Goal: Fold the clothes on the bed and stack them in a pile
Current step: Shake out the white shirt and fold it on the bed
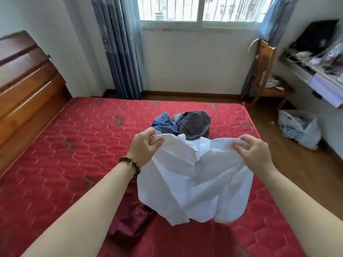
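Observation:
A white shirt (pixel 194 184) hangs in the air above the red quilted mattress (pixel 74 145), collar side up. My left hand (pixel 143 147) grips its left shoulder and my right hand (pixel 254 151) pinches its right shoulder. Behind the shirt, near the far side of the bed, lies a crumpled heap: a blue garment (pixel 164 124) and a dark grey one (pixel 194 125). A dark red cloth (pixel 130 225) lies on the mattress under the shirt's lower left edge, partly hidden.
A wooden headboard (pixel 24 86) stands at the left. Beyond the bed are a window with blue curtains (pixel 120 52), a wooden chair (pixel 267 75), a cluttered shelf (pixel 315 71) at the right and a white plastic bag (pixel 298 128) on the floor.

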Action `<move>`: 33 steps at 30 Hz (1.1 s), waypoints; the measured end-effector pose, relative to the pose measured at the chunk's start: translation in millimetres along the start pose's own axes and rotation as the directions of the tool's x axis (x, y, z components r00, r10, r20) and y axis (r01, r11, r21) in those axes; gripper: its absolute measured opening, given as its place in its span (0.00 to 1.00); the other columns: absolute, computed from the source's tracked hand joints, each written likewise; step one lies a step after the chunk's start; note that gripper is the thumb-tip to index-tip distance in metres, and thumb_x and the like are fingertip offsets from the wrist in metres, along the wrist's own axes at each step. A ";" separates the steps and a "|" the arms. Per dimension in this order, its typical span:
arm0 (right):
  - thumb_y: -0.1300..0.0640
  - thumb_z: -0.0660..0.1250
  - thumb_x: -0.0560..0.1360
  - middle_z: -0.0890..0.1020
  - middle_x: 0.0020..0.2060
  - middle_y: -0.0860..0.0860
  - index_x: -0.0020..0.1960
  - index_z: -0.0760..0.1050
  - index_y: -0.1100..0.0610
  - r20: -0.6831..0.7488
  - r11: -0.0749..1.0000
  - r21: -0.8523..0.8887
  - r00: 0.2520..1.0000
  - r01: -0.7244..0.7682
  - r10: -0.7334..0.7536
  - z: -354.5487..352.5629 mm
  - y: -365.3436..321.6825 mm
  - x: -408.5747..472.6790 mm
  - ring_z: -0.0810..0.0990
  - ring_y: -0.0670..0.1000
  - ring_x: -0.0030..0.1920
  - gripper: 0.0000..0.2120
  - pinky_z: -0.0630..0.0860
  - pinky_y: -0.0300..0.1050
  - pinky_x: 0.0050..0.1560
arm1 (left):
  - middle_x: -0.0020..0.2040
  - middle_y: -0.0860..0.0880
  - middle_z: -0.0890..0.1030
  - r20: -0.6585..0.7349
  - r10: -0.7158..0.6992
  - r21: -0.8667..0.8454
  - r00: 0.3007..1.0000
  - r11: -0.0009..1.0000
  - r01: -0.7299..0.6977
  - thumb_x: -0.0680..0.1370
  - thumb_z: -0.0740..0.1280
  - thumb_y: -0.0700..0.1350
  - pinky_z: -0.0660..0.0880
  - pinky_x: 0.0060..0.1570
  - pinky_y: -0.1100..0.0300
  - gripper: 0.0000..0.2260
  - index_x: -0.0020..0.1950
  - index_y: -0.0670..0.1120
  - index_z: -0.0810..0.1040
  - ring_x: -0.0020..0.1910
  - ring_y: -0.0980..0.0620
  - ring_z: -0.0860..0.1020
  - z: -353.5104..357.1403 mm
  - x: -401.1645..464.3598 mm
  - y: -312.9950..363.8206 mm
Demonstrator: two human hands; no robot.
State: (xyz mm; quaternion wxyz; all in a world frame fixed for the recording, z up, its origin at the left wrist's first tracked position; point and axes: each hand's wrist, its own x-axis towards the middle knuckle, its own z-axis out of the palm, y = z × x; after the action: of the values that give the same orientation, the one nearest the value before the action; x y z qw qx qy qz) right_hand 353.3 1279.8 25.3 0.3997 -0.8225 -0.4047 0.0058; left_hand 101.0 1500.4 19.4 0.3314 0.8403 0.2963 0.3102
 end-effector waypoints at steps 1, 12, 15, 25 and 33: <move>0.55 0.72 0.73 0.81 0.33 0.50 0.41 0.79 0.56 -0.031 1.000 -0.014 0.999 0.019 -0.019 -9.8 -1.5 -2.0 0.78 0.52 0.35 0.06 0.71 0.47 0.38 | 0.27 0.53 0.67 -0.006 0.021 0.003 1.000 1.000 -0.021 0.75 0.71 0.44 0.63 0.27 0.65 0.14 0.36 0.45 0.69 0.26 0.57 0.63 -9.9 -2.0 4.6; 0.66 0.62 0.76 0.79 0.40 0.51 0.47 0.73 0.52 0.041 0.994 0.106 0.999 0.008 -0.012 -42.3 -27.8 17.8 0.76 0.46 0.38 0.09 0.69 0.30 0.33 | 0.46 0.45 0.79 0.134 -0.052 -0.073 0.990 0.995 0.062 0.78 0.57 0.31 0.77 0.38 0.61 0.15 0.60 0.44 0.74 0.41 0.53 0.78 -54.0 14.0 44.7; 0.63 0.61 0.77 0.80 0.42 0.50 0.49 0.76 0.52 0.121 0.986 0.160 0.992 -0.056 0.036 -50.7 -46.4 34.9 0.78 0.49 0.41 0.08 0.72 0.40 0.39 | 0.46 0.48 0.81 0.114 -0.079 -0.161 0.990 0.982 0.097 0.77 0.59 0.37 0.77 0.40 0.63 0.12 0.54 0.44 0.80 0.44 0.52 0.79 -61.8 27.2 57.2; 0.45 0.75 0.69 0.81 0.32 0.52 0.38 0.83 0.51 0.546 0.975 -0.215 0.834 0.051 0.077 -89.5 -89.1 65.8 0.79 0.46 0.34 0.09 0.77 0.44 0.38 | 0.34 0.47 0.78 0.208 0.117 0.031 0.971 0.991 -0.126 0.71 0.76 0.44 0.73 0.38 0.57 0.09 0.40 0.39 0.81 0.33 0.53 0.73 -96.4 60.9 86.6; 0.65 0.65 0.77 0.76 0.35 0.58 0.42 0.73 0.62 0.287 0.924 0.373 0.957 -0.086 -0.027 -79.7 -113.8 70.8 0.72 0.56 0.37 0.05 0.70 0.52 0.41 | 0.35 0.45 0.75 0.090 0.150 -0.166 0.985 0.977 -0.134 0.76 0.70 0.40 0.70 0.37 0.56 0.05 0.42 0.39 0.77 0.35 0.50 0.71 -109.1 73.2 100.6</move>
State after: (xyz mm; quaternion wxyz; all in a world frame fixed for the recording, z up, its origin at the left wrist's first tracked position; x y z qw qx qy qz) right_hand 352.3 1315.4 177.1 0.4890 -0.7252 -0.4371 0.2097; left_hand 98.4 1531.8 181.9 0.3893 0.8448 0.1926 0.3125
